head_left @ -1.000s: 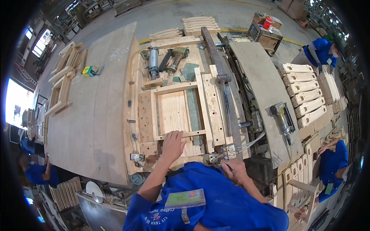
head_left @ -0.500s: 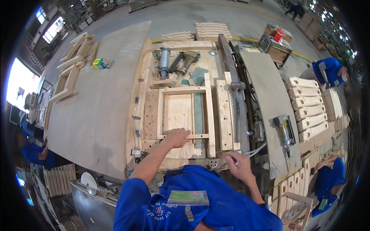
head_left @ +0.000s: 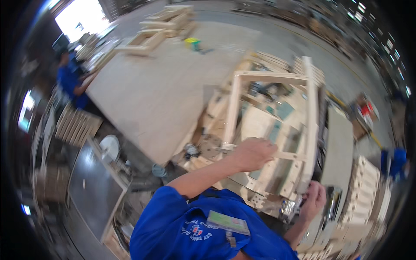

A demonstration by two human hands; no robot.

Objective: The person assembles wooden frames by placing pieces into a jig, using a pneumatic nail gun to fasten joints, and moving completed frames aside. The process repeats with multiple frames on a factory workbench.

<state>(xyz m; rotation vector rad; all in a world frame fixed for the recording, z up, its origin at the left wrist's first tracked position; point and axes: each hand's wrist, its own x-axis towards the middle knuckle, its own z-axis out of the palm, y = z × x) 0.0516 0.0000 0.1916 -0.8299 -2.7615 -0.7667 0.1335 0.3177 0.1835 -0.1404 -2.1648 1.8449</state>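
A pale wooden frame (head_left: 234, 106) is raised and tilted above the wooden jig (head_left: 216, 113) on the bench. My left hand (head_left: 253, 154) is closed round its near crossbar. On the frame's right side a long rail (head_left: 310, 117) reaches past both crossbars. By the rail's near end is my right hand (head_left: 313, 200), its fingers curled beside a shiny metal fitting (head_left: 287, 208). Blur hides what those fingers hold, if anything. Beneath the frame lie a flat board (head_left: 256, 123) and green pieces (head_left: 284, 110) in the jig.
Left of the jig spreads a wide plywood sheet (head_left: 160, 86), with stacked frames (head_left: 167, 21) and a yellow-green box (head_left: 192, 43) at its far side. Shaped wooden parts (head_left: 362, 182) are piled at right. A co-worker in blue (head_left: 71, 82) stands at the far left.
The frame has come up out of the jig in my left hand and tilted. My view has swung left, so the bench appears turned and farther right. My right hand stays near the jig's near right corner.
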